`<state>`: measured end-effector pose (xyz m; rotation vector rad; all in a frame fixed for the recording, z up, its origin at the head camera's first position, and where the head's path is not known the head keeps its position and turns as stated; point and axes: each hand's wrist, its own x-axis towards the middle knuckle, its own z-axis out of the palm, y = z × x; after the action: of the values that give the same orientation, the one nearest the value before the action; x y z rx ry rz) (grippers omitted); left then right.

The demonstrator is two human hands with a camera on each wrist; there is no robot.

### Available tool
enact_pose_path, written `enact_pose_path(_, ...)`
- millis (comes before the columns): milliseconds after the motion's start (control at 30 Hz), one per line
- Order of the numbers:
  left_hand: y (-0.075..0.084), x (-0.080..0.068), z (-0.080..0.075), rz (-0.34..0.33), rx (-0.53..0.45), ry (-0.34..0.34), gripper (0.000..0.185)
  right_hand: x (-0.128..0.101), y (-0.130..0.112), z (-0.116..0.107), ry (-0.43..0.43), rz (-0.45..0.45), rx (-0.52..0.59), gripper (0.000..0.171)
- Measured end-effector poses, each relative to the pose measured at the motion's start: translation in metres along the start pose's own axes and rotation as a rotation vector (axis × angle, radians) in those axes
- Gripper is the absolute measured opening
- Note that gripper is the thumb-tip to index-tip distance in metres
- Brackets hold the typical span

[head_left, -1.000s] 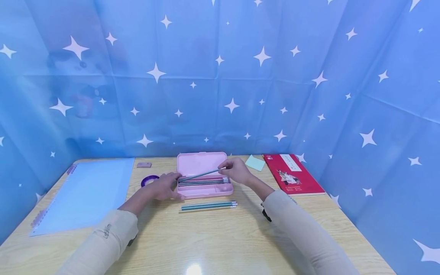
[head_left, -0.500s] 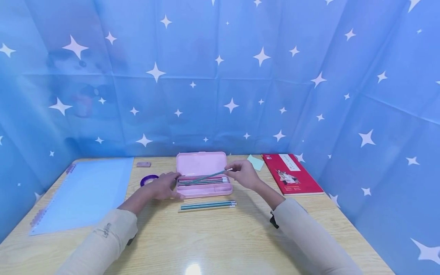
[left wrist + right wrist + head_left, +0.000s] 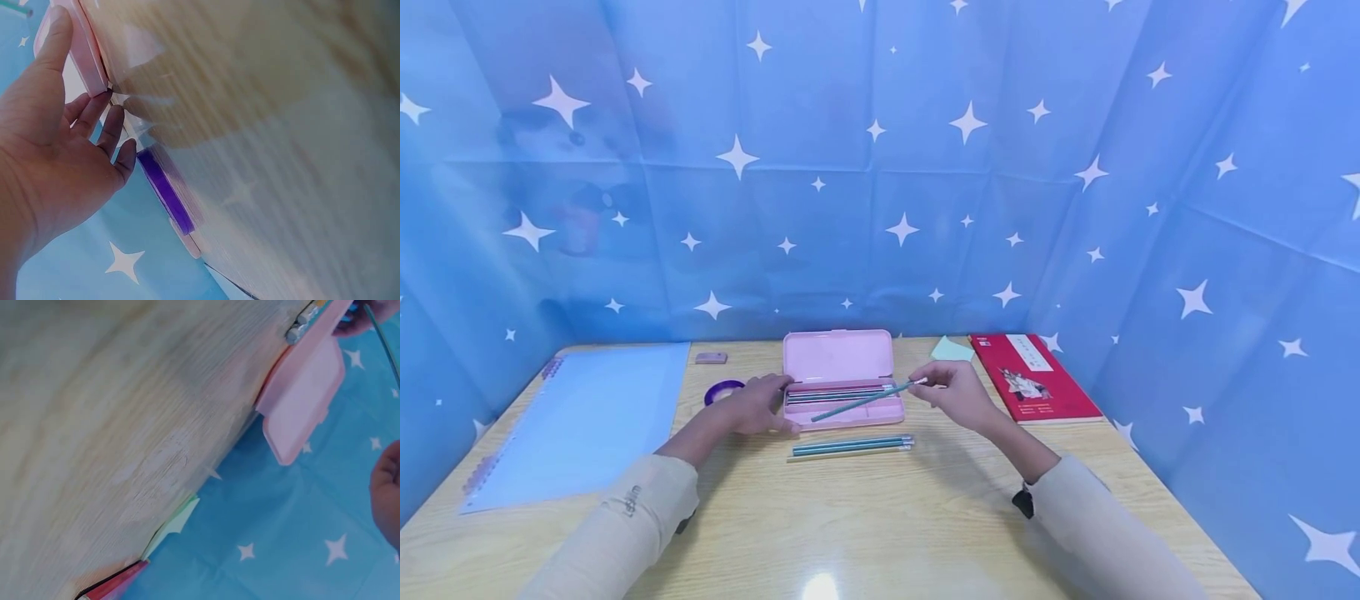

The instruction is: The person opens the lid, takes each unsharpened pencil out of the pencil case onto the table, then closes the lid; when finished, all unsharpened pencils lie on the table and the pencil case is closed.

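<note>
Blue folder (image 3: pixel 587 417), purple tape roll (image 3: pixel 722 389), eraser (image 3: pixel 711 358), sticky notes (image 3: pixel 953 348), red book (image 3: pixel 1033 377).

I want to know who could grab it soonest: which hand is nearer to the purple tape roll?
Left. The left hand rests right beside the purple tape roll; the right hand is beyond the pencil case, holding a pencil.

A slim teal pencil (image 3: pixel 865 399) with a white eraser end slants above the open pink plastic pencil case (image 3: pixel 842 390) on the table.

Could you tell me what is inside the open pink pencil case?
Several pencils lie side by side in the pencil case. The right hand holds another pencil slanted above, covering part of the tray.
</note>
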<state>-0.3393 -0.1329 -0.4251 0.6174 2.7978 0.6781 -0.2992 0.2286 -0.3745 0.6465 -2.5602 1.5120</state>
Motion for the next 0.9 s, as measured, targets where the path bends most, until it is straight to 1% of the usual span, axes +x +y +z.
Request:
enact_pose_path(133, 0.0, 0.0, 0.0, 0.005, 0.002, -0.001, 0.103, -0.009, -0.003, -0.002, -0.022, 0.025, 0.021, 0.016)
enact_pose_path(233, 0.001, -0.002, -0.002, 0.007, -0.002, -0.004, 0.103, -0.016, -0.005, -0.002, -0.04, 0.026, 0.022, 0.017)
enact_pose_path(400, 0.003, -0.002, -0.003, 0.001, -0.013, -0.014, 0.102, -0.025, -0.006, 0.001, -0.075, 0.007, 0.021, 0.014)
enact_pose_path(500, 0.003, -0.002, -0.004, -0.003, -0.015, -0.013, 0.102, -0.028, -0.006, 0.005, -0.107, -0.015, 0.03, 0.012)
enact_pose_path(600, 0.002, -0.001, -0.004, -0.004, -0.011, -0.009, 0.101, -0.03, -0.005, 0.007, -0.133, -0.018, 0.035, 0.011)
enact_pose_path(700, 0.001, -0.001, -0.002, 0.0, -0.003, -0.006, 0.101, -0.031, -0.002, 0.009, -0.147, 0.004, 0.009, 0.009)
enact_pose_path(900, 0.003, -0.001, -0.002, -0.008, -0.018, -0.006, 0.1, -0.035, 0.004, 0.01, -0.193, 0.034, -0.125, 0.006)
